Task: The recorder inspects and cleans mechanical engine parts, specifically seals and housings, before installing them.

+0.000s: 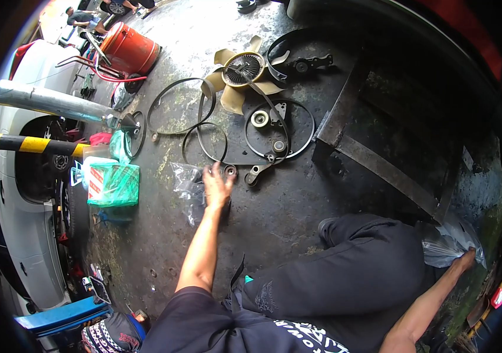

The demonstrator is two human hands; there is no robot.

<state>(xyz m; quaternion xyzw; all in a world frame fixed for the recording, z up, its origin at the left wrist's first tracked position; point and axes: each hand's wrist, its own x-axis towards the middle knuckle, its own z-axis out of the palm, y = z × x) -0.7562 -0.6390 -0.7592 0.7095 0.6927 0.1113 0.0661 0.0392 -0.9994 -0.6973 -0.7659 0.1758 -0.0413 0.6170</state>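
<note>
White lettering marks the person's dark shirt (215, 323). On the stained dark floor (274, 206), a small round pulley (230, 170) with a paler centre lies close to a crumpled clear bag (187, 189), just below loops of black belts (314, 126) and a tan-bladed fan (244, 67). The left hand (219, 187) is open, its fingers spread between pulley and clear bag, contact with either unclear, while the right hand (467, 259) grips a bunched translucent plastic sack (444, 246) beside the dark-trousered leg (368, 253).
</note>
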